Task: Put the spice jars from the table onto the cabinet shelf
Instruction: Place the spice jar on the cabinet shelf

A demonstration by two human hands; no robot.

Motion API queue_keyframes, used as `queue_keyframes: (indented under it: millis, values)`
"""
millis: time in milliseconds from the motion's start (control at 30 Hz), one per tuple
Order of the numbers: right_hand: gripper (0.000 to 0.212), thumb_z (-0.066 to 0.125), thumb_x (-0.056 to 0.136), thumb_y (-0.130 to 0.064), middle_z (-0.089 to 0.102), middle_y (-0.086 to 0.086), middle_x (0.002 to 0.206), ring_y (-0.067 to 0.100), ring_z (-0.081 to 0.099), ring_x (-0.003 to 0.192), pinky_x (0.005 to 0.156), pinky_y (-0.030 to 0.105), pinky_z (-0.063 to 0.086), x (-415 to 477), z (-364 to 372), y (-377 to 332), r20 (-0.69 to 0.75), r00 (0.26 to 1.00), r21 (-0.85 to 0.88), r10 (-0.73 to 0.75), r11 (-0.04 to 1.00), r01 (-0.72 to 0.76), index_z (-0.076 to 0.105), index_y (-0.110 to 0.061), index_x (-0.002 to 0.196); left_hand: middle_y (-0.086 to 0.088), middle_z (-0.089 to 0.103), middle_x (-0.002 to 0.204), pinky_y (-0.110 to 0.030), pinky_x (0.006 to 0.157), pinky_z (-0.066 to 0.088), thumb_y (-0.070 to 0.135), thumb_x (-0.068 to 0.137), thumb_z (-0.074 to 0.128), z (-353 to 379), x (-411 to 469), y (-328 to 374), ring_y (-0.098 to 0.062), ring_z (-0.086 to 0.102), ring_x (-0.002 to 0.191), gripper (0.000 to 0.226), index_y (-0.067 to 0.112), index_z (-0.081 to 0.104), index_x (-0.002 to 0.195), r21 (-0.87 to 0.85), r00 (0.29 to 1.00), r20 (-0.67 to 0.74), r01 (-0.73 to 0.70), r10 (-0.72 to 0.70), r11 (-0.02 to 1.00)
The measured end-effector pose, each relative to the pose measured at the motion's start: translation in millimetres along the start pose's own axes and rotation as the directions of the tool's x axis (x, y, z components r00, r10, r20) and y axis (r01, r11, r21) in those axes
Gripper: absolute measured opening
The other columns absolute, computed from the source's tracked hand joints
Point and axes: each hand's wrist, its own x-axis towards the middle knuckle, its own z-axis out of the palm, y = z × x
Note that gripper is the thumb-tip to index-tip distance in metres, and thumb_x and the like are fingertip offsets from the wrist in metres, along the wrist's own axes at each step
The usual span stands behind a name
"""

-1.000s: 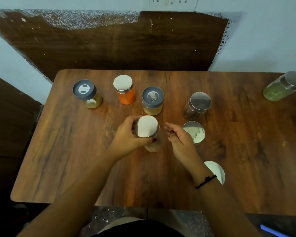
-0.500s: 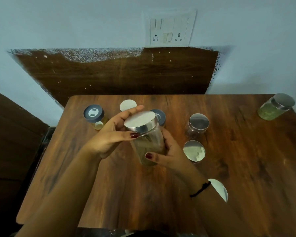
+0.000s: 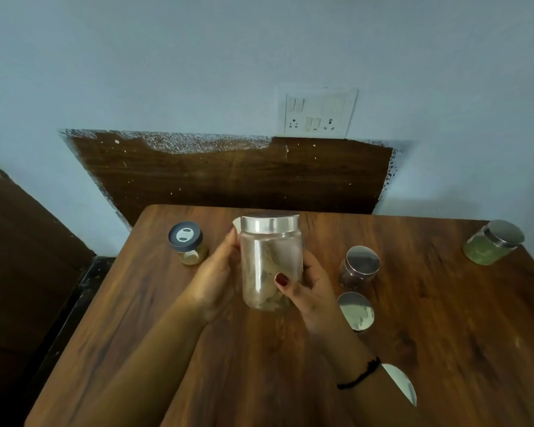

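Left hand (image 3: 219,282) and right hand (image 3: 310,288) grip the clear jar (image 3: 270,266) between them, above the table (image 3: 444,334).

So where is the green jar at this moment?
In the head view the green jar sits at the far right of the table, near its back edge, well apart from the dark steel-lidded jar to its left.

Bare forearms, dark red nail polish, black thread bracelet (image 3: 359,375) on right wrist
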Motion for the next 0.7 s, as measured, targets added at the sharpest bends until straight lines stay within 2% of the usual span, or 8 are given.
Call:
queue_keyframes:
  millis: [67,167,300,367,433,467,600,700]
  values:
    - [0.086,0.084,0.052,-0.066,0.071,-0.001,0.110,0.021,0.068,0.107,0.080,0.028,0.056,2.4,2.6,-0.8,-0.036,0.999,0.000,0.006,1.000,-0.006,0.059,-0.019,0.119,-0.009,0.072,0.119,-0.036,0.093,0.056,0.043,0.105,0.029,4.7,-1.2,-9.3,-0.025,0.068,0.114,0.046,0.019,0.063,0.126,0.054,0.997,-0.074,0.034,-0.030,0.998]
    - [0.077,0.087,0.049,-0.064,0.072,0.001,0.107,0.023,0.069,0.104,0.080,0.032,0.057,4.3,5.0,-1.0,-0.034,0.999,0.083,0.010,0.997,-0.007,0.064,-0.023,0.110,-0.013,0.073,0.116,-0.045,0.100,0.050,0.039,0.106,0.033,7.9,-2.3,-16.5,-0.028,0.068,0.111,0.045,0.013,0.064,0.125,0.065,0.993,-0.108,0.042,-0.035,0.997]
    - [0.098,0.092,0.042,-0.058,0.071,0.010,0.112,0.029,0.069,0.104,0.071,0.035,0.060,3.3,9.8,-6.3,-0.064,0.997,0.303,0.053,0.952,-0.031,0.053,-0.012,0.121,-0.017,0.069,0.120,-0.044,0.096,0.048,0.043,0.108,0.026,21.2,-2.4,-9.6,-0.031,0.066,0.109,0.053,0.014,0.068,0.123,-0.001,0.997,-0.080,0.010,-0.011,1.000]
    - [0.105,0.089,0.045,-0.061,0.065,0.019,0.119,0.036,0.067,0.102,0.062,0.037,0.060,2.9,8.9,-8.4,-0.098,0.994,0.320,0.045,0.947,-0.011,0.049,-0.006,0.126,-0.024,0.063,0.120,-0.041,0.085,0.049,0.052,0.105,0.024,27.4,-0.7,-5.9,-0.038,0.061,0.098,0.060,0.017,0.070,0.120,-0.018,0.999,-0.035,-0.002,0.001,1.000]
    - [0.101,0.084,0.050,-0.067,0.065,0.021,0.116,0.035,0.068,0.096,0.056,0.035,0.059,3.5,6.5,-8.7,-0.138,0.990,0.280,0.014,0.960,0.025,0.051,-0.004,0.122,-0.023,0.063,0.116,-0.036,0.071,0.052,0.061,0.101,0.025,30.4,0.8,-4.2,-0.029,0.062,0.090,0.067,0.014,0.065,0.129,-0.032,1.000,0.008,-0.001,0.002,0.999]
    - [0.096,0.081,0.051,-0.070,0.065,0.019,0.113,0.034,0.067,0.096,0.057,0.032,0.058,4.1,5.8,-8.6,-0.161,0.987,0.241,0.000,0.970,0.039,0.054,-0.006,0.118,-0.020,0.065,0.117,-0.034,0.071,0.054,0.062,0.100,0.026,31.0,1.6,-4.0,-0.025,0.066,0.091,0.069,0.013,0.061,0.134,-0.046,1.000,0.023,-0.002,0.003,0.999]
    - [0.068,0.064,0.062,-0.081,0.070,0.006,0.107,0.026,0.068,0.099,0.066,0.026,0.055,7.2,6.5,-10.8,-0.200,0.976,-0.009,-0.083,0.996,0.083,0.066,-0.029,0.106,-0.019,0.063,0.132,-0.046,0.101,0.048,0.062,0.099,0.024,32.8,-0.7,3.4,-0.031,0.063,0.120,0.072,0.012,0.056,0.139,-0.121,0.999,0.019,-0.040,0.043,0.992]
    - [0.059,0.057,0.077,-0.066,0.070,0.000,0.102,0.017,0.069,0.093,0.068,0.023,0.055,6.5,8.4,-16.1,-0.206,0.967,-0.091,-0.151,0.987,0.135,0.061,-0.019,0.113,-0.020,0.061,0.135,-0.046,0.107,0.042,0.066,0.096,0.029,34.4,-0.8,9.9,-0.032,0.058,0.127,0.076,0.010,0.052,0.142,-0.177,0.996,0.011,-0.088,0.091,0.980]
